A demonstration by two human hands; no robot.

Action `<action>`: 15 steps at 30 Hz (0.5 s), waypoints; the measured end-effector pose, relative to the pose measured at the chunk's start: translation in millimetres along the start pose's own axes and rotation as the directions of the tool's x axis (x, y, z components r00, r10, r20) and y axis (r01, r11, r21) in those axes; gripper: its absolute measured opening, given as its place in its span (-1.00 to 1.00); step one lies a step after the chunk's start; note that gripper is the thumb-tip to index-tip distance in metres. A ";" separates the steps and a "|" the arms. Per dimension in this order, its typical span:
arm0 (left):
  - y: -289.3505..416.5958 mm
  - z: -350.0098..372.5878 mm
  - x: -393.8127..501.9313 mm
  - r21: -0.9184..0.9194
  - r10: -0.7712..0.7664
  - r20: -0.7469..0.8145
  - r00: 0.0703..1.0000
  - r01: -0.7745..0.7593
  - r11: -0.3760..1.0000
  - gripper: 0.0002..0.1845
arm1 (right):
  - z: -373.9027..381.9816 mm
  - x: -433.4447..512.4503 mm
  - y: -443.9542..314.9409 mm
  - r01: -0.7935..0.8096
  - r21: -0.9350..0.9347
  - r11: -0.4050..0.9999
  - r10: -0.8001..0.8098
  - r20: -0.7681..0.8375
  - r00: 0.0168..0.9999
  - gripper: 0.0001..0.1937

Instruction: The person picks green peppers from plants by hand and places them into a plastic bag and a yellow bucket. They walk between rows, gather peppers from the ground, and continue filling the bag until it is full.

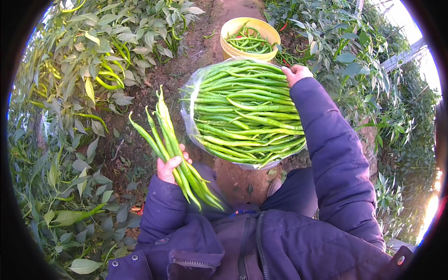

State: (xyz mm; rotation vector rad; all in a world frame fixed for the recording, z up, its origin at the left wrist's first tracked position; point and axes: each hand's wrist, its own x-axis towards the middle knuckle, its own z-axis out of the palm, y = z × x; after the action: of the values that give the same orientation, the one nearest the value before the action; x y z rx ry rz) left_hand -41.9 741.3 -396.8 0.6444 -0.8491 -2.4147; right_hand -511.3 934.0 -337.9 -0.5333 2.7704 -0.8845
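My left hand [174, 164] is closed around a small bunch of long green chili peppers [171, 143], their tips pointing up and away from me. In front of me stands a clear plastic bag [191, 119], filled with many long green chili peppers [248, 112] laid side by side in neat rows. At the bag's far right edge is my right hand [297, 74], its fingers bent against the pepper ends. Whether those fingers pinch a pepper or the bag's rim cannot be told. The bag's underside is hidden by its contents.
Behind the bag, a yellow bucket [227, 52] holds loose green peppers and a little red. Pepper plants [115, 42] with hanging fruit line the left side, and more plants [350, 66] line the right. A dirt path [238, 8] runs between them.
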 end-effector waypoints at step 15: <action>9.6 28.1 -2.0 0.014 0.035 -0.043 0.998 -0.035 0.999 -0.14 | 47.1 -39.4 -30.0 0.619 -0.249 0.745 -0.655 -0.098 0.749 -0.56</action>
State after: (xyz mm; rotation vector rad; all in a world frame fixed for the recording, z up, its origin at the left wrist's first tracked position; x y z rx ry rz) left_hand -53.7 748.1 -370.4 0.6786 -0.8520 -2.3572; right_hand -453.6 901.9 -355.6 -1.5954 2.8724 -0.7851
